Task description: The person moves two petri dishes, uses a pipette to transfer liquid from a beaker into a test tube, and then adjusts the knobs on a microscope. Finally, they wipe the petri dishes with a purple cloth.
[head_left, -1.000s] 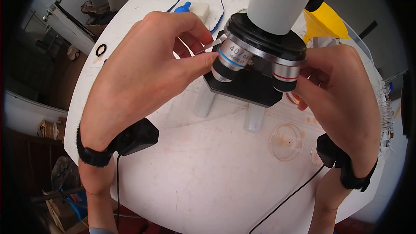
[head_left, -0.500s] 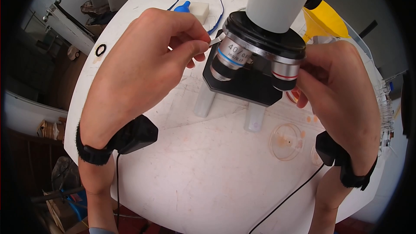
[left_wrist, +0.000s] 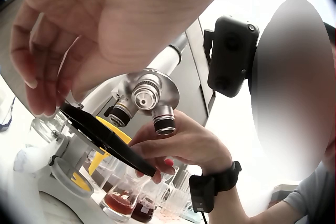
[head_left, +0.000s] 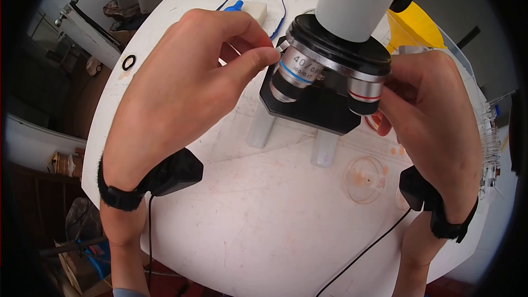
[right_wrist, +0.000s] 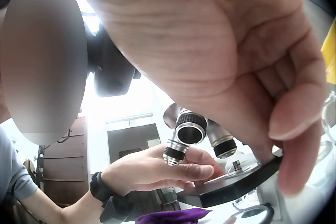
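My left hand point(head_left: 170, 93) pinches a thin strip point(head_left: 284, 46) left of the stage point(head_left: 316, 114), probably for fine control; right hand point(head_left: 437, 110) has bent fingers, can't tell what they're gripping.

Hands point(left_wrist: 100, 29) at opp. ends of blk stage point(left_wrist: 105, 137); obj. lenses point(left_wrist: 165, 120) above.

The objectives point(head_left: 297, 71) hang over the black stage point(head_left: 311, 111), blocking a straight descent there. A hand could pass low over the near tabletop point(head_left: 247, 225), between the petri dish point(head_left: 364, 180) and the left-wrist camera point(head_left: 179, 171).
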{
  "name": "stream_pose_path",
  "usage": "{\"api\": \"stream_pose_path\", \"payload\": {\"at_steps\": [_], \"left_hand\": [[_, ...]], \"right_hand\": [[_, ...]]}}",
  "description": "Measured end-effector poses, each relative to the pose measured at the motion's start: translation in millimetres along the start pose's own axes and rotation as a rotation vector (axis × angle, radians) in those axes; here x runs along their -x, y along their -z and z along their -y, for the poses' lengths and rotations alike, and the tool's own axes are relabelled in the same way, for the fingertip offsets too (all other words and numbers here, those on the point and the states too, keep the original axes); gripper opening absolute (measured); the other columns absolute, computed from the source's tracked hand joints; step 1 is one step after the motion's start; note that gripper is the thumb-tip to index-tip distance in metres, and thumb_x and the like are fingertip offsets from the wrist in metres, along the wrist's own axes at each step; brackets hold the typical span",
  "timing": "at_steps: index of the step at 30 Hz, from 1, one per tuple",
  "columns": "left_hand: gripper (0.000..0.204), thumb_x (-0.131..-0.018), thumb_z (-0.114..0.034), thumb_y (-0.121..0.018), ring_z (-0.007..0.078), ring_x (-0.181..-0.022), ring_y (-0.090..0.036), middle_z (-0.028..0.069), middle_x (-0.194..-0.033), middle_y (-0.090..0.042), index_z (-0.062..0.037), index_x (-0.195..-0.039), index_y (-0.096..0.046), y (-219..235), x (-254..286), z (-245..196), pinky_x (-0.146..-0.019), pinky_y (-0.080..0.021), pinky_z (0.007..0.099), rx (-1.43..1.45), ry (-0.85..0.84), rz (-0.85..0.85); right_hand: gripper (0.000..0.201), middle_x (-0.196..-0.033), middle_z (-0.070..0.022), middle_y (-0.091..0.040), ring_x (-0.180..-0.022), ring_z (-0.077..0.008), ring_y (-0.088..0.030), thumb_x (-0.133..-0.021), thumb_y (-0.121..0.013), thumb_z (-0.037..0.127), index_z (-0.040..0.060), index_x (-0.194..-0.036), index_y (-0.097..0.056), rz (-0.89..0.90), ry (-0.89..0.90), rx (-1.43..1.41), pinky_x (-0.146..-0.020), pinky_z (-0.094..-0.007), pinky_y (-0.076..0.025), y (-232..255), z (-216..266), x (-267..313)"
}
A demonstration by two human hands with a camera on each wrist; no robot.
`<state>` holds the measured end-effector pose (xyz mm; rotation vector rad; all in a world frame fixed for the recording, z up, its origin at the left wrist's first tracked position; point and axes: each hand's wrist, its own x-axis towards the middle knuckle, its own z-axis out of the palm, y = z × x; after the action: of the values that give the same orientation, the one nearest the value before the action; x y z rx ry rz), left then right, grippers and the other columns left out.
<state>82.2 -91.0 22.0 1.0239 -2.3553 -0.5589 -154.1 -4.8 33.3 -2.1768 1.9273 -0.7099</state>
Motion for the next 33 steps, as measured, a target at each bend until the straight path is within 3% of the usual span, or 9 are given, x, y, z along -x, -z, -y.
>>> {"api": "stream_pose_path", "payload": {"at_steps": [9,18,27,33], "left_hand": [[0.030,-0.096,-0.003,-0.062,0.0122,-0.084,-0.067,0.0090,-0.096,-0.074,0.0067,-0.124,-0.066,-0.9,-1.8,1.2,-0.073,-0.054,0.0277,0.099,0.026,0.042],[0.035,-0.093,-0.001,-0.061,0.0109,-0.082,-0.065,0.0084,-0.095,-0.074,0.0057,-0.128,-0.064,-5.5,-1.5,2.2,-0.070,-0.052,0.0279,0.074,0.039,0.022],[0.037,-0.092,0.000,-0.060,0.0119,-0.083,-0.067,0.0090,-0.095,-0.074,0.0055,-0.128,-0.064,-7.3,-3.1,2.1,-0.071,-0.052,0.0281,0.068,0.030,0.009],[0.037,-0.092,0.000,-0.060,0.0119,-0.082,-0.067,0.0092,-0.095,-0.074,0.0053,-0.129,-0.065,-6.8,-3.3,1.4,-0.071,-0.053,0.0279,0.078,0.024,0.010]], "right_hand": [[0.012,-0.063,-0.0061,-0.063,-0.056,-0.0080,-0.058,-0.090,-0.059,-0.004,-0.0089,-0.080,-0.065,0.033,-0.014,-0.002,-0.053,-0.0229,-0.043,3.0,1.9,-0.1],[0.009,-0.060,-0.0052,-0.060,-0.054,-0.0067,-0.053,-0.083,-0.059,-0.005,-0.0074,-0.081,-0.067,-0.025,-0.064,-0.051,-0.051,-0.0238,-0.036,-1.0,6.6,1.6],[0.007,-0.065,-0.0070,-0.065,-0.058,-0.0087,-0.060,-0.084,-0.062,-0.004,-0.0082,-0.083,-0.068,-0.026,-0.047,-0.031,-0.053,-0.0237,-0.044,-0.2,3.2,1.1],[0.007,-0.065,-0.0072,-0.066,-0.058,-0.0090,-0.060,-0.084,-0.062,-0.005,-0.0082,-0.084,-0.069,-0.003,-0.082,-0.037,-0.053,-0.0239,-0.045,1.3,4.6,0.7]]}}
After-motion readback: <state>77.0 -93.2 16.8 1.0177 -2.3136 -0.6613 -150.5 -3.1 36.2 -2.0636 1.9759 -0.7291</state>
